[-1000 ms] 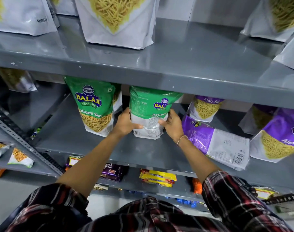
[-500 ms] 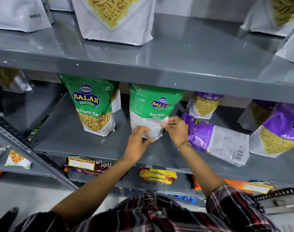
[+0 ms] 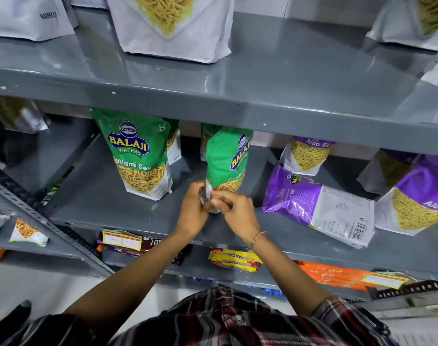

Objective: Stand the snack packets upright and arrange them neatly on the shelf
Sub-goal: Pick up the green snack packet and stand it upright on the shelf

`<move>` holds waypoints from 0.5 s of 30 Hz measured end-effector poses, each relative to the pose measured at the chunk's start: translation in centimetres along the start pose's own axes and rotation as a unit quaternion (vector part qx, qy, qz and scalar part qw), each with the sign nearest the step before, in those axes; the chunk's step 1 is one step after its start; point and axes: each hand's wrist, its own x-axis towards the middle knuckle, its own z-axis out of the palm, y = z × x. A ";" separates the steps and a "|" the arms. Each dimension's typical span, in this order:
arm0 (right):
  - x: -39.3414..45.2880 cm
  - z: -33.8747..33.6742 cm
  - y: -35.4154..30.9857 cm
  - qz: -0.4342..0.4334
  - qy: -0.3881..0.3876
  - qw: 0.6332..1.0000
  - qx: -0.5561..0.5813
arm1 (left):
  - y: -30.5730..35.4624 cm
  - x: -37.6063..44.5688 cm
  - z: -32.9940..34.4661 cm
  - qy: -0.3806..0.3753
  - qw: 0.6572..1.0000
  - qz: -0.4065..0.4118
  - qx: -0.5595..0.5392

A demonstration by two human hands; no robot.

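I see my left hand [image 3: 191, 211] and right hand [image 3: 235, 211] pinching the bottom edge of the upright green packet [image 3: 226, 161] on the middle shelf [image 3: 113, 211], left of a fallen purple packet [image 3: 318, 206].

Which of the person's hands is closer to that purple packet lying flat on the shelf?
Right. The right hand sits just beside the lying purple packet; the left hand is farther off, beyond it.

We see a grey shelf [image 3: 100, 206] carrying green packets [image 3: 135, 156] with yellow lettering on blue and white bases, beside purple-and-white packets [image 3: 318, 208]. Above stand white bags [image 3: 175, 33]. Our sleeves [image 3: 343, 320] are red, black and white plaid.
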 end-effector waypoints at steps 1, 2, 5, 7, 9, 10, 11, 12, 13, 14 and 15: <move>0.1 -0.4 0.1 0.008 0.015 1.000 0.004 | -0.1 0.2 -0.3 -0.008 1.000 -0.005 0.008; 0.4 -1.1 0.3 0.016 0.049 0.999 0.005 | -0.3 0.5 -0.6 -0.014 1.000 -0.011 0.016; 1.9 -4.4 1.9 0.051 0.173 0.983 -0.033 | -0.5 2.1 -1.8 -0.038 0.998 -0.003 0.056; 3.7 -6.6 2.9 0.089 0.129 0.984 -0.084 | -0.7 3.4 -2.6 -0.066 0.995 0.013 0.077; 5.4 -7.8 3.4 0.105 -0.003 0.986 -0.131 | -0.9 4.9 -3.2 -0.088 0.993 0.032 0.077; 6.0 -8.0 3.7 0.099 -0.051 0.984 -0.137 | -1.1 5.5 -3.4 -0.094 0.992 0.035 0.075; 6.3 -7.8 3.7 0.089 -0.073 0.985 -0.129 | -1.2 6.0 -3.6 -0.099 0.992 0.035 0.075; 6.5 -7.6 3.9 0.083 -0.067 0.988 -0.113 | -1.3 6.4 -3.7 -0.106 0.991 0.030 0.072; 6.4 -7.3 3.9 0.083 -0.043 0.991 -0.096 | -1.4 6.7 -3.7 -0.113 0.991 0.023 0.065; 6.2 -6.9 3.9 0.086 -0.013 0.993 -0.077 | -1.6 7.1 -3.8 -0.120 0.991 0.013 0.059; 6.0 -6.6 3.8 0.091 0.011 0.994 -0.064 | -1.7 7.3 -3.8 -0.123 0.991 0.007 0.056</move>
